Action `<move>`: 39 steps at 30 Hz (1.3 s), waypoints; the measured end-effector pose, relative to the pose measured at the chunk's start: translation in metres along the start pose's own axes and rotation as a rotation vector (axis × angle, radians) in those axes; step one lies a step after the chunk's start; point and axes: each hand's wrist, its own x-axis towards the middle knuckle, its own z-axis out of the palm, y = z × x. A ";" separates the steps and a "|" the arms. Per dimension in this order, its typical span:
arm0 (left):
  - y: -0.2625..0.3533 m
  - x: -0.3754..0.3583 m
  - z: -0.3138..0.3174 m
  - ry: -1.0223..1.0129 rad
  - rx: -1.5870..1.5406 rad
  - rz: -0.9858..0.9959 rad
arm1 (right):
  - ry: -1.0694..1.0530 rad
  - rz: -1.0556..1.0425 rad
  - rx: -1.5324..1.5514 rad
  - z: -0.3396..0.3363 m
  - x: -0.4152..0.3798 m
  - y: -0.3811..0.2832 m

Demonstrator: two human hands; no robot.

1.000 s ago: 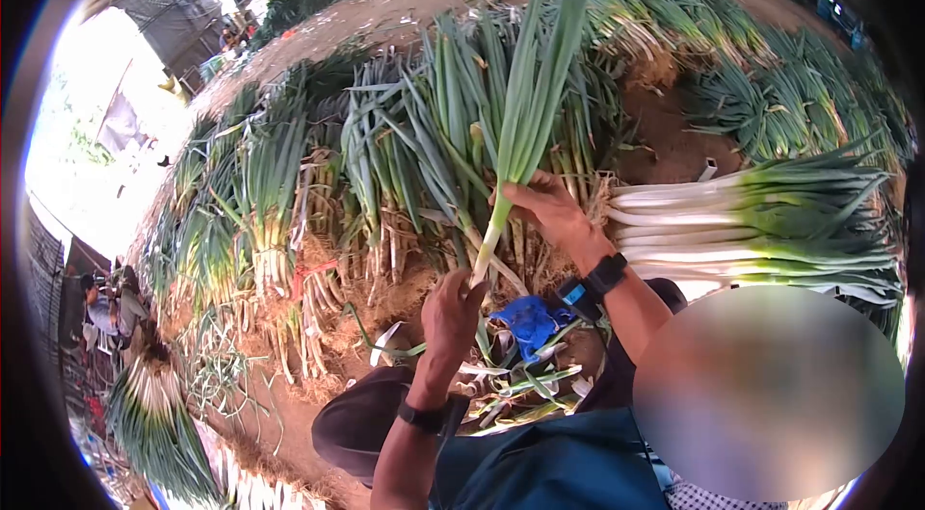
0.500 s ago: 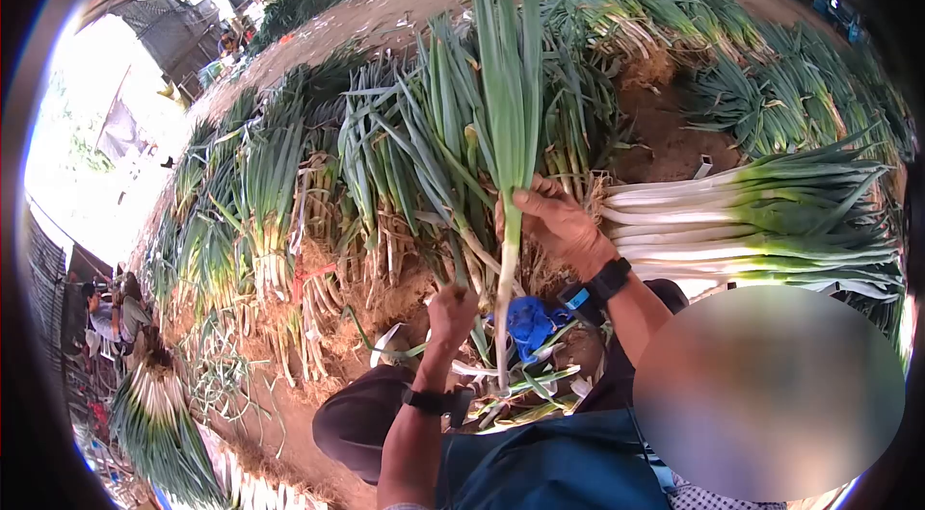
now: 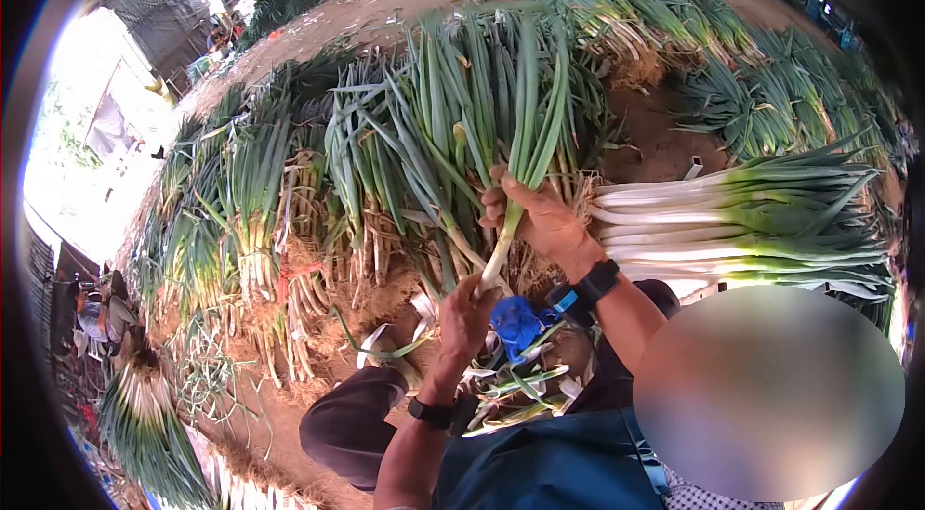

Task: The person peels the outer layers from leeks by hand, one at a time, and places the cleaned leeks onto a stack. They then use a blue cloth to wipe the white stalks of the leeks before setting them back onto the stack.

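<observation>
We see a single green onion (image 3: 515, 192) held upright between two hands, in front of a long bank of unsorted bundles. The right hand (image 3: 535, 211) is closed around the stalk where the pale shank passes into the green leaves, thumb and fingers wrapped tight; its wrist carries a dark watch (image 3: 595, 281). The left hand (image 3: 467, 313) sits lower, its fingers pinched on the white base of the same stalk, with a dark band (image 3: 429, 411) on that wrist. The leaves of the held onion rise and fan out above the right hand, overlapping the standing bundles behind.

Just right of the right hand we note a pile of cleaned onions (image 3: 742, 226), lying flat with white shanks pointing left and green tops to the right. Behind and to the left stands the row of uncleaned bundles (image 3: 289, 202), roots down in brown soil, some tied with a red band. Below the hands lies a heap of stripped skins and leaf trimmings (image 3: 511, 390), with a blue cloth (image 3: 515, 322) among them. A dark trouser knee (image 3: 352, 423) and a teal apron (image 3: 540, 462) fill the lower edge. At the far left edge another person (image 3: 92, 313) sits by further onions, well apart from the hands
</observation>
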 end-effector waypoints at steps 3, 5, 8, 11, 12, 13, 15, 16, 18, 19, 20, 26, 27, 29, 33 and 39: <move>0.008 0.004 0.009 0.132 0.002 0.137 | 0.077 -0.001 0.016 -0.016 0.005 0.023; 0.004 0.021 0.017 0.156 -0.030 0.162 | 0.090 -0.057 -0.023 -0.012 0.002 0.032; 0.011 0.037 0.023 0.088 -0.205 0.157 | 0.112 -0.042 -0.014 -0.006 -0.006 0.036; 0.000 0.040 0.018 -0.003 -0.174 0.118 | 0.178 0.044 -0.263 -0.006 -0.012 0.028; -0.003 0.041 0.024 0.004 -0.107 0.058 | 0.205 0.072 -0.308 -0.003 -0.014 0.027; -0.024 0.045 0.036 0.135 -0.084 0.274 | 0.229 0.085 -0.294 0.005 -0.018 0.026; 0.002 0.035 0.018 0.002 -0.186 0.255 | 0.202 0.062 -0.192 0.003 -0.015 0.036; 0.003 0.033 0.018 -0.025 -0.187 0.259 | 0.178 0.003 -0.190 -0.002 -0.013 0.040; -0.006 0.031 0.020 -0.015 -0.150 0.256 | 0.105 -0.001 -0.200 -0.008 -0.014 0.041; -0.010 0.028 0.024 0.018 -0.152 0.269 | 0.096 0.005 -0.187 -0.009 -0.015 0.040; -0.014 0.025 0.026 0.052 -0.151 0.281 | 0.087 0.013 -0.174 -0.009 -0.016 0.041; -0.067 0.030 0.028 0.116 -0.075 0.253 | -0.001 -0.250 -0.548 0.011 -0.036 0.030; -0.053 0.023 0.015 0.041 -0.294 0.083 | 0.011 -0.293 -0.602 0.024 -0.046 0.026; -0.038 0.014 0.005 0.102 -0.358 -0.229 | -0.023 0.074 -0.043 0.011 -0.030 0.022; -0.102 -0.011 0.004 0.109 -0.460 -0.283 | -0.152 0.099 0.061 0.000 -0.020 0.019; -0.217 -0.069 -0.024 0.024 -0.118 -0.475 | -0.058 0.039 0.057 -0.013 -0.009 0.000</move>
